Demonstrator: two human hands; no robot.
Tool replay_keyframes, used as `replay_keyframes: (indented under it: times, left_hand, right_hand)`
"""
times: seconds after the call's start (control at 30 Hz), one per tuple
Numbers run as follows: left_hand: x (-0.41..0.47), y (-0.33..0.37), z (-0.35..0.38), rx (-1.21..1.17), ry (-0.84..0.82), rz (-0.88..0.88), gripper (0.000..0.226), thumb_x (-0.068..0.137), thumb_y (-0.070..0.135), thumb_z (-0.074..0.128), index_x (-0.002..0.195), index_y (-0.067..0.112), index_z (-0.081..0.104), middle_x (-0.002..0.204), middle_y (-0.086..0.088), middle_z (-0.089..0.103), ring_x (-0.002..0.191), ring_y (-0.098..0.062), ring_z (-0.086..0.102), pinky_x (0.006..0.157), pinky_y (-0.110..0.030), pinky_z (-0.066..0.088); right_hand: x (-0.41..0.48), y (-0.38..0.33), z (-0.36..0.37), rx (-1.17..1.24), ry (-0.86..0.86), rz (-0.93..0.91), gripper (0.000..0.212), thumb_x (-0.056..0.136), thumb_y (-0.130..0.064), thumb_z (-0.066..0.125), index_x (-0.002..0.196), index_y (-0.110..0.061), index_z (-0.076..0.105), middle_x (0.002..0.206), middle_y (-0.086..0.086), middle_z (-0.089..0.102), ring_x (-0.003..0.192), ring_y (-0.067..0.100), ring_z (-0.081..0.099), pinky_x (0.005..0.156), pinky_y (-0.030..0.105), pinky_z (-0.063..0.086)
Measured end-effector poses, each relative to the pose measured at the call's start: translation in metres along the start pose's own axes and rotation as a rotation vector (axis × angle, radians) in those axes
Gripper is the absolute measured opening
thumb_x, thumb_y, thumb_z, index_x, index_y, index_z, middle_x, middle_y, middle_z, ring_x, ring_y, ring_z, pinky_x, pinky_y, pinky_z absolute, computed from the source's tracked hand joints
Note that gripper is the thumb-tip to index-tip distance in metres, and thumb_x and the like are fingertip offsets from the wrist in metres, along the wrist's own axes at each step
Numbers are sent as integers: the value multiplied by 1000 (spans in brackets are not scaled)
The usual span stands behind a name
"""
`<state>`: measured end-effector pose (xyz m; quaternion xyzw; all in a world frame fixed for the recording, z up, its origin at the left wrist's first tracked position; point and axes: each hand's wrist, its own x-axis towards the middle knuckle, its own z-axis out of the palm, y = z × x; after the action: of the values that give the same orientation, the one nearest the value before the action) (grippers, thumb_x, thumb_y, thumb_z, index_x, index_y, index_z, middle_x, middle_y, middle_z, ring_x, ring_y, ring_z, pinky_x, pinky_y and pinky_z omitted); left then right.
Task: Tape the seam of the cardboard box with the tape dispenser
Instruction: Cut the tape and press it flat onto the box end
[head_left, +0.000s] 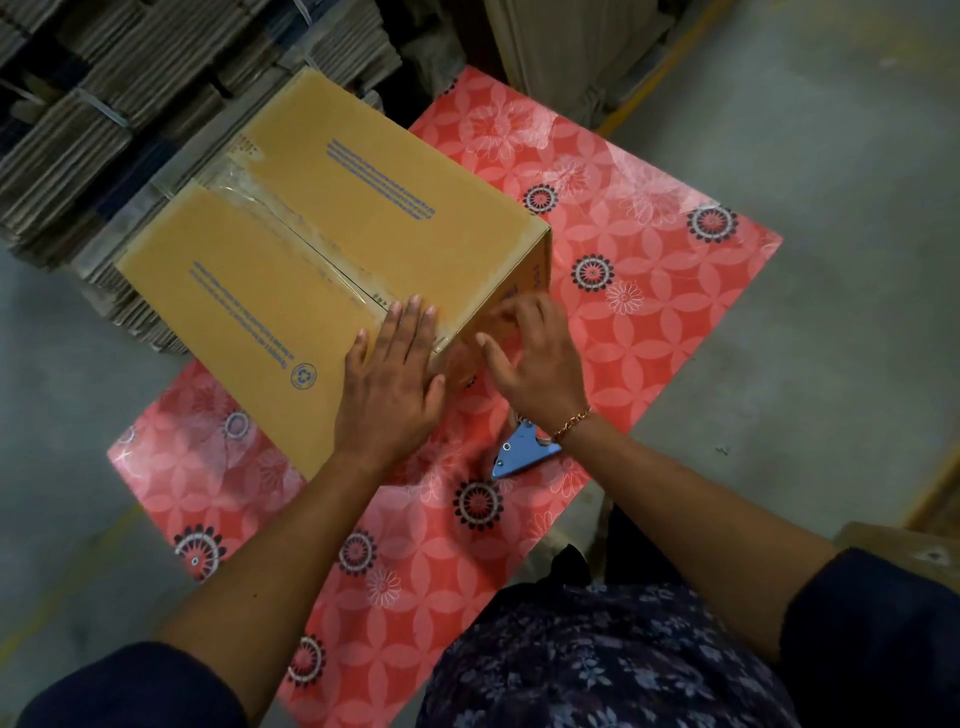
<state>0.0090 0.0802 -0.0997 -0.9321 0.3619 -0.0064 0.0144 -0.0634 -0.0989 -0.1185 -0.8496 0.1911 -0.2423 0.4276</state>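
The cardboard box (332, 249) sits on a red flowered table (649, 270), and clear tape (311, 236) already runs along its middle seam to the near edge. The left hand (389, 384) lies flat and open on the box top, fingers spread over the tape's near end, gripping nothing. The right hand (535, 353) is at the box's near corner, fingers loosely curled against the side wall where the tape tail folds down; it looks empty, though blur makes that uncertain. The tape dispenser (524, 449) rests on the table just in front of the box, partly under the right wrist. To finish well, I'd say: keep the left palm pinning the seam, rub the tail down firmly from the edge, and chase out any wrinkles.
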Motion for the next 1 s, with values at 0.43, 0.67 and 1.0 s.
replay_keyframes:
  times: [0.43, 0.67, 1.0]
  left_hand:
    - [17, 9, 1, -72, -18, -73, 67, 102, 45, 40, 161, 25, 18, 171, 1, 15, 157, -17, 14, 123, -51, 17]
    - [40, -5, -15, -157, -56, 1, 57, 101, 43, 31, 158, 36, 27, 168, 11, 22, 153, -9, 22, 105, -41, 26]
    - [44, -8, -6, -190, -17, -4, 52, 102, 34, 35, 154, 34, 38, 165, 11, 31, 151, -10, 28, 98, -43, 30]
  right_hand:
    - [94, 42, -16, -661, -383, -712, 53, 91, -45, 51, 143, -34, 49, 152, -4, 49, 140, 23, 45, 102, 42, 30]
    - [54, 18, 12, 115, 58, 211, 69, 83, -23, 55, 150, -16, 39, 159, 8, 34, 147, 24, 30, 120, 39, 26]
    - [67, -46, 90, 697, 404, 1214, 60, 101, -57, 29, 148, -23, 42, 160, 2, 35, 150, 21, 20, 118, 42, 11]
